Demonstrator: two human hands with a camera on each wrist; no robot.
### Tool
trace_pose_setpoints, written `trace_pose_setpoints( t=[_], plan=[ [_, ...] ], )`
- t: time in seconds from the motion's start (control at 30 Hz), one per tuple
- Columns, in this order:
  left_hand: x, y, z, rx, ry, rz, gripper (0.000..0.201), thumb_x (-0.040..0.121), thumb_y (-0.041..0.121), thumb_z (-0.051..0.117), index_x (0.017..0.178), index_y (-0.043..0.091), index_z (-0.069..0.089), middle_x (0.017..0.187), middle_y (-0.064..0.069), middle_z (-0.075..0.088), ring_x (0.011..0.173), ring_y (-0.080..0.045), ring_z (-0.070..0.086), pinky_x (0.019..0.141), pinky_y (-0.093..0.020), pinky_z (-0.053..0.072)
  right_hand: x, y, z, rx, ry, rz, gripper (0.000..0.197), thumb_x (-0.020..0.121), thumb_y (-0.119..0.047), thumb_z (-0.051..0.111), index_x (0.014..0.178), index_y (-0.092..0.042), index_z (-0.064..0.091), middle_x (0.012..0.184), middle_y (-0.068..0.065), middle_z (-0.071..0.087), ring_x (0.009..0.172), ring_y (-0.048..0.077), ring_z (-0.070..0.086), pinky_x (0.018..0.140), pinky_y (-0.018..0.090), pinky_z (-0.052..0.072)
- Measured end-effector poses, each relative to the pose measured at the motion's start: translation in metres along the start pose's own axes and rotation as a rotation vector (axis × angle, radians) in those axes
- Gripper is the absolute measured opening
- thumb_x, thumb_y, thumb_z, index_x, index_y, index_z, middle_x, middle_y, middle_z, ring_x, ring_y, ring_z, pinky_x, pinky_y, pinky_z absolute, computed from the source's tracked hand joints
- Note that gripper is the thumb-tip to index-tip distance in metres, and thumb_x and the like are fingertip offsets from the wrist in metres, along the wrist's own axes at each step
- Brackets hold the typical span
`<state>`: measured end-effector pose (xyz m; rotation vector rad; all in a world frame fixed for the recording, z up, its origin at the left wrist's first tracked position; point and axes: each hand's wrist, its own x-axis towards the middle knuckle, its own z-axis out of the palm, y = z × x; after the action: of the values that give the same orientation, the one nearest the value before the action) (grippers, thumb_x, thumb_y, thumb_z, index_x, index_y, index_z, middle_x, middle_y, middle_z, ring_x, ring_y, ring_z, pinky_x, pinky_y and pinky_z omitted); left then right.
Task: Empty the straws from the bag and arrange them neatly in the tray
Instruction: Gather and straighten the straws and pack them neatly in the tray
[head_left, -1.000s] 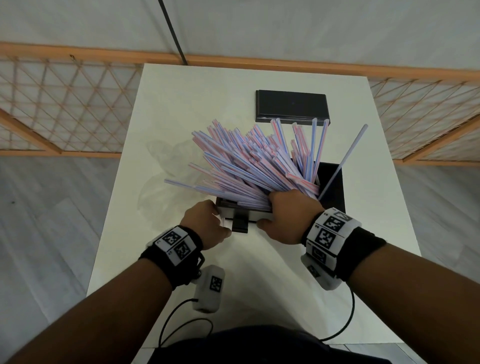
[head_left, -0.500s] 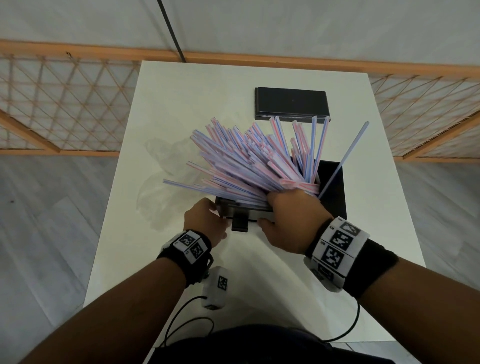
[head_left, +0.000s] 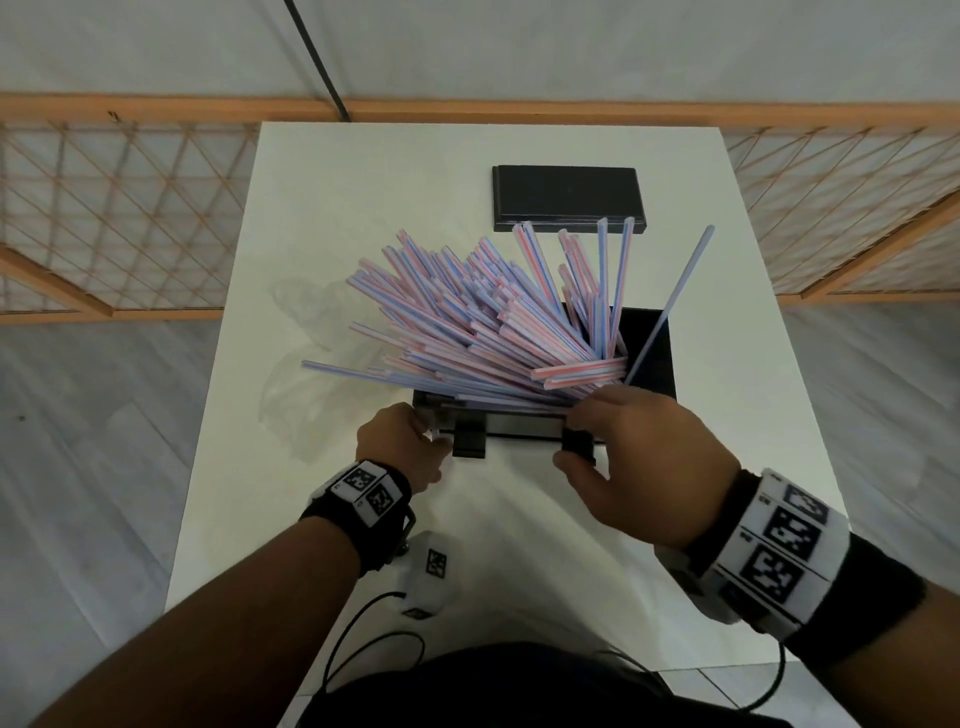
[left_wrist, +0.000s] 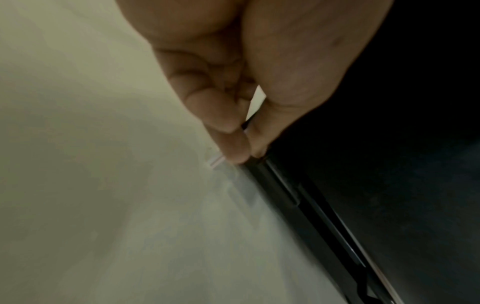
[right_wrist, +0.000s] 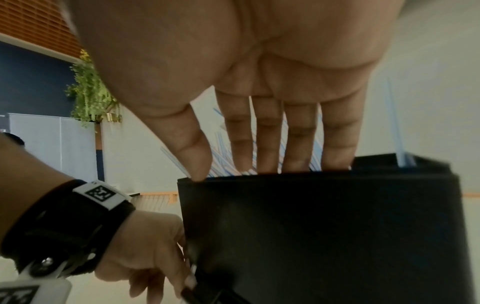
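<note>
Pink-and-blue striped straws (head_left: 483, 322) fan out of the black tray (head_left: 649, 358), most leaning away from the right hand's fingers toward the left. The right hand (head_left: 639, 467) has straight fingers (right_wrist: 298, 139) resting on the tray's near rim beside the straw ends. The left hand (head_left: 400, 447) pinches one straw end (left_wrist: 215, 162) between thumb and fingertip at the tray's near-left corner. Beyond the left fingers, the clear bag (head_left: 306, 364) lies crumpled on the white table (head_left: 363, 171).
</note>
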<state>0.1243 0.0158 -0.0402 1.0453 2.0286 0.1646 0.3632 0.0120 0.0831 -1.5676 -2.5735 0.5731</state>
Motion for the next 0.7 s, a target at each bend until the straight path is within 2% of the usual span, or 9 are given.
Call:
trace_pose_setpoints(
  t=[0.07,0.13,0.2,0.27,0.33,0.43,0.6,0.67,0.7],
  plan=[
    [-0.001,0.002,-0.001,-0.061,0.037,0.004,0.016,0.087,0.028,0.072,0.101,0.020,0.069,0.064,0.003,0.076,0.053,-0.013,0.074,0.067,-0.031,0.065,0.001,0.007,0.008,0.046,0.075,-0.034,0.012,0.076,-0.024,0.069,0.083,-0.016,0.063,0.082,0.000,0.062,0.077,0.028,0.061,0.064,0.034,0.052],
    [-0.005,0.001,0.000,-0.086,0.047,-0.008,0.018,0.084,0.024,0.071,0.102,0.022,0.069,0.072,0.002,0.077,0.055,-0.013,0.074,0.057,-0.026,0.062,0.004,0.014,0.016,0.089,0.151,-0.029,0.022,0.069,0.001,0.073,0.084,-0.012,0.063,0.081,0.004,0.063,0.074,0.031,0.061,0.062,0.033,0.051],
    [-0.008,-0.002,0.003,-0.034,0.030,-0.006,0.022,0.078,0.020,0.068,0.099,0.026,0.067,0.081,0.000,0.077,0.066,-0.018,0.076,0.062,-0.028,0.063,0.008,0.022,0.021,0.123,0.197,-0.027,0.027,0.067,0.012,0.070,0.081,-0.009,0.061,0.076,0.006,0.062,0.069,0.034,0.059,0.058,0.038,0.052],
    [-0.010,-0.006,0.005,-0.012,0.007,-0.013,0.016,0.078,0.018,0.067,0.092,0.025,0.062,0.080,-0.001,0.078,0.069,-0.021,0.076,0.067,-0.030,0.064,0.010,0.026,0.024,0.145,0.222,-0.035,0.025,0.068,0.013,0.069,0.080,-0.008,0.061,0.074,0.007,0.062,0.067,0.035,0.059,0.057,0.041,0.053],
    [-0.013,-0.007,0.005,-0.064,0.001,-0.026,0.009,0.086,0.027,0.069,0.091,0.022,0.064,0.068,0.000,0.077,0.058,-0.018,0.075,0.060,-0.025,0.061,0.011,0.029,0.025,0.167,0.224,-0.033,0.024,0.069,0.013,0.068,0.079,-0.008,0.061,0.074,0.007,0.063,0.067,0.034,0.059,0.058,0.042,0.053],
    [-0.011,-0.003,0.003,-0.168,-0.010,-0.063,0.027,0.090,0.043,0.073,0.087,0.017,0.071,0.062,0.000,0.075,0.058,-0.019,0.076,0.061,-0.029,0.064,0.011,0.027,0.024,0.197,0.228,-0.034,0.025,0.068,0.015,0.067,0.079,-0.007,0.061,0.074,0.007,0.063,0.066,0.033,0.058,0.059,0.040,0.052],
    [-0.010,-0.006,0.006,-0.294,0.006,-0.078,0.025,0.093,0.029,0.073,0.080,0.008,0.077,0.059,0.002,0.073,0.041,-0.007,0.065,0.040,-0.018,0.049,0.011,0.029,0.023,0.241,0.242,-0.029,0.025,0.069,0.016,0.067,0.078,-0.007,0.061,0.072,0.005,0.062,0.064,0.029,0.057,0.062,0.028,0.040],
    [-0.012,-0.009,0.007,-0.190,0.010,-0.006,0.025,0.095,0.029,0.070,0.078,0.013,0.077,0.063,-0.001,0.074,0.045,-0.011,0.068,0.046,-0.019,0.053,0.011,0.031,0.023,0.256,0.248,-0.025,0.024,0.070,0.016,0.066,0.078,-0.007,0.061,0.072,0.005,0.062,0.064,0.029,0.057,0.062,0.028,0.040],
    [-0.012,-0.011,0.007,-0.097,-0.006,0.043,0.026,0.096,0.030,0.068,0.077,0.014,0.077,0.067,-0.003,0.076,0.053,-0.016,0.072,0.055,-0.023,0.058,0.011,0.032,0.023,0.261,0.252,-0.027,0.024,0.070,0.016,0.065,0.078,-0.006,0.061,0.072,0.005,0.062,0.064,0.029,0.057,0.062,0.028,0.040]
  ],
)
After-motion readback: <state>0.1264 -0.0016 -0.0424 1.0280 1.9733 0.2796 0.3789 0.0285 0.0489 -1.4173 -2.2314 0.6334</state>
